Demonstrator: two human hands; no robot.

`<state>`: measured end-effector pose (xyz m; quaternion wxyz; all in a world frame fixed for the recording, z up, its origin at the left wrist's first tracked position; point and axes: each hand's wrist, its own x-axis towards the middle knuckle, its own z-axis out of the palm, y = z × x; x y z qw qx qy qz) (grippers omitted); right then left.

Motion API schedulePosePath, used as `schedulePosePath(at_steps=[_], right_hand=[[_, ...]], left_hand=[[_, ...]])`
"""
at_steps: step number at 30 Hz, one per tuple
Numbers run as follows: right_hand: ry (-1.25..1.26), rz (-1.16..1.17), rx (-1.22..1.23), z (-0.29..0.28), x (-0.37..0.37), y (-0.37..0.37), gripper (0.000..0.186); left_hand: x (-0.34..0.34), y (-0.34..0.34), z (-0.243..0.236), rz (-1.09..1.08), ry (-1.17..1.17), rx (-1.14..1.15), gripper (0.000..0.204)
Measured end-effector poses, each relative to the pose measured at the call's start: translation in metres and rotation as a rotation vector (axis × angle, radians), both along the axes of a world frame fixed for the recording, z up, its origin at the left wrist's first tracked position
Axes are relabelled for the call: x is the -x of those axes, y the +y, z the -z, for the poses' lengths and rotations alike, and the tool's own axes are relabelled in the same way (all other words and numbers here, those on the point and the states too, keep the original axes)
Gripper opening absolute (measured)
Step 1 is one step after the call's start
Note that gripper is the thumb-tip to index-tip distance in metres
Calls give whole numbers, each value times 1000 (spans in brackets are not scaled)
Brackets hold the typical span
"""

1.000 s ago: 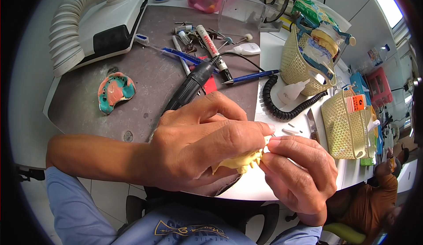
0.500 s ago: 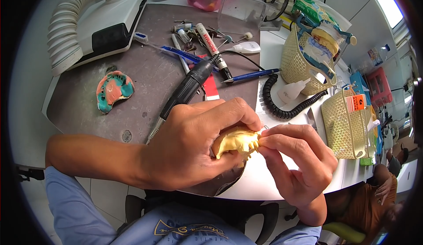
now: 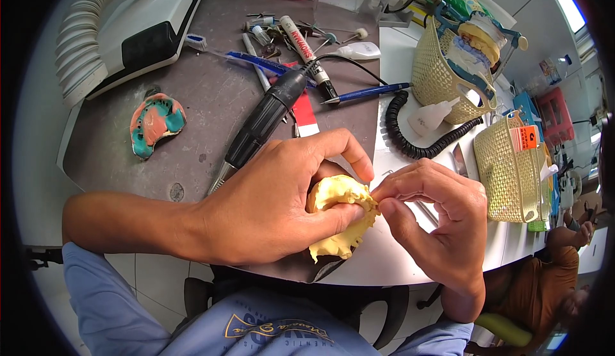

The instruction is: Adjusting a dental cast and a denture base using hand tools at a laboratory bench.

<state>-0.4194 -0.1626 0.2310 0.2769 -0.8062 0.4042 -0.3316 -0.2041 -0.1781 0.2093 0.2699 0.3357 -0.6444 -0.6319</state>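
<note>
My left hand [image 3: 275, 205] grips a yellow plaster dental cast [image 3: 337, 193] above the table's near edge. Its thumb presses over the inside of the arch and the index finger curves above it. The row of teeth points right, towards my right hand [image 3: 445, 218]. Thumb and index finger of that hand are pinched together at the teeth's edge; whatever lies between the tips is too small to make out. Just past my left hand lies a black rotary handpiece [image 3: 272, 114], its metal tip partly behind the wrist.
A pink and green dental impression [image 3: 157, 125] lies at left by the white hose [image 3: 83, 48]. A marker [image 3: 304, 48], blue pens and small burs lie beyond. Cream baskets [image 3: 509, 170] and a coiled black cord [image 3: 410, 154] stand right. Another person [image 3: 538, 285] sits far right.
The cast has tilted, so more of its inner and lower side shows. My left thumb now lies across it, and my left index finger has lifted off its top. The view shifted slightly.
</note>
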Motion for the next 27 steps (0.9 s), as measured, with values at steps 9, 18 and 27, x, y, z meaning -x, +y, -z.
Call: schedulePosePath(at_steps=[9, 18, 27], right_hand=[[-22, -3, -90, -3, 1, 1, 8], [-75, -13, -129, -2, 2, 0, 7], [-127, -25, -182, -1, 2, 0, 6]], left_hand=[[-1, -1, -5, 29, 61, -119, 34], [-1, -3, -4, 79, 105, -232, 39], [-3, -5, -5, 104, 93, -265, 41]])
